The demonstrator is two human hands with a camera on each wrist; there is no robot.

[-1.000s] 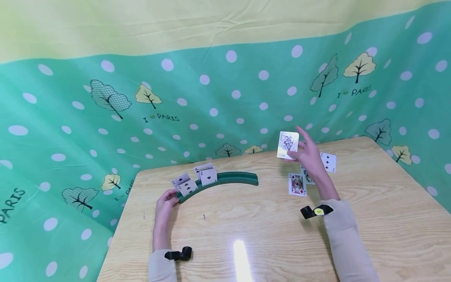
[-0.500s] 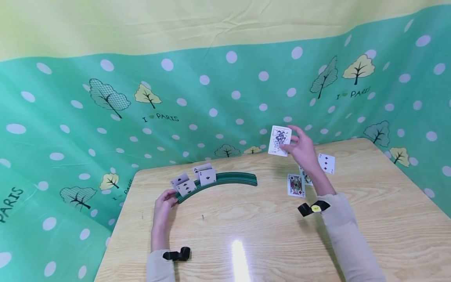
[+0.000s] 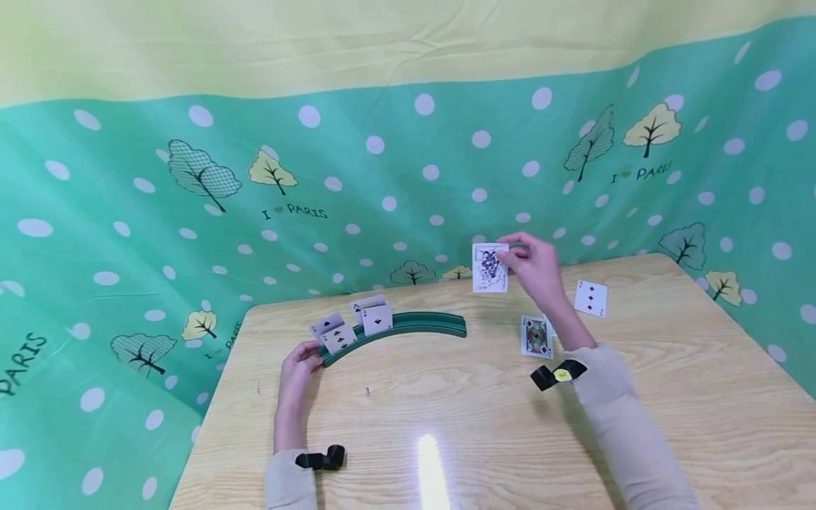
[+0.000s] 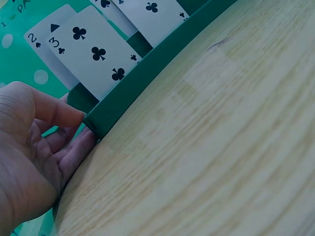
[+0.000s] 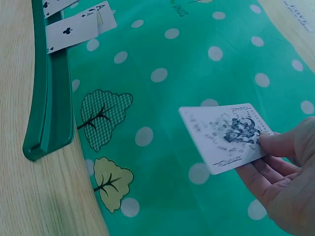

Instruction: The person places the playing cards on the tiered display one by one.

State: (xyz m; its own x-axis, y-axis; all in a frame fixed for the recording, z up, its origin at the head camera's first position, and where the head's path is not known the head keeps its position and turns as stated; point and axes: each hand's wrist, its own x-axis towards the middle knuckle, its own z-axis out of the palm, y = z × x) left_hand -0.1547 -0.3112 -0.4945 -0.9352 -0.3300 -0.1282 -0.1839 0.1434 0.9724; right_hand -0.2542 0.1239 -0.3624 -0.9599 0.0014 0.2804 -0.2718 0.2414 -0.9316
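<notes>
My right hand pinches a joker card between thumb and fingers, raised above the back of the table with its picture toward me. To the left, a curved green card holder lies on the table. My left hand grips its left end, fingertips at the corner. In the holder's slots stand a three of clubs before a two of spades, and an ace of clubs before another ace. The right half of the holder carries no cards.
A jack of diamonds lies face up near my right forearm, partly over another card. A three of diamonds lies farther right. Behind the wooden table hangs a green dotted curtain.
My right hand has carried the joker leftward, toward the card holder, uncovering more of the three of diamonds. My left hand has stayed at the holder's end.
</notes>
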